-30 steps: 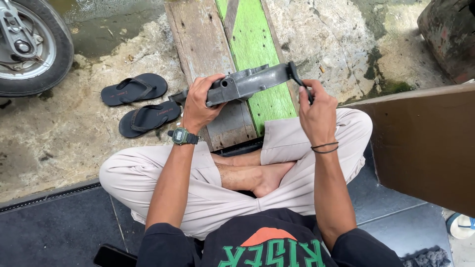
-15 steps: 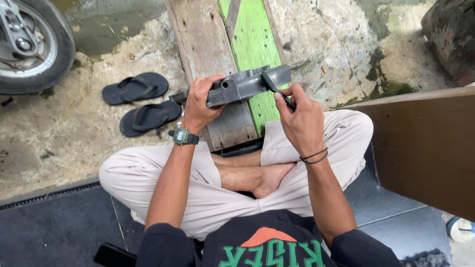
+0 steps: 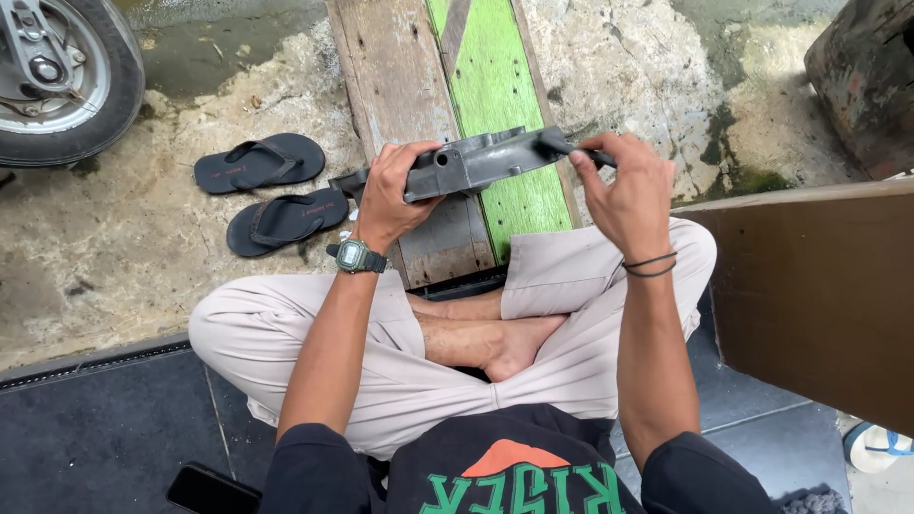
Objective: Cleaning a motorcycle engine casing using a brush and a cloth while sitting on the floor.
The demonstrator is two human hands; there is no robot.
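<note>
grey casing held up over the plank

while i watch from the head camera, the left hand (image 3: 388, 195) is clamped round the near end of a grey metal engine casing (image 3: 473, 160), fingers curled over its top edge and thumb underneath. the casing hangs level in the air above the wooden plank (image 3: 405, 86) with its green painted strip (image 3: 495, 90), in front of the crossed legs. over on the other end, the right hand (image 3: 624, 195) is closed on a thin dark tool (image 3: 571, 148), pinched between thumb and fingers, and the tool's tip sits against the far right end of the casing. i can't tell what kind of tool it is, most of it is buried in the grip. green wristwatch (image 3: 353, 255) on the left wrist, dark bands (image 3: 649, 265) on the right. on the rough concrete to the left lie two black flip-flops (image 3: 271, 190), side by side, and beyond them a scooter wheel (image 3: 59, 71) fills the top left corner. brown board (image 3: 819, 286) leans in at the right. black phone (image 3: 211, 490) lies on the dark tiles by the left knee.
</note>
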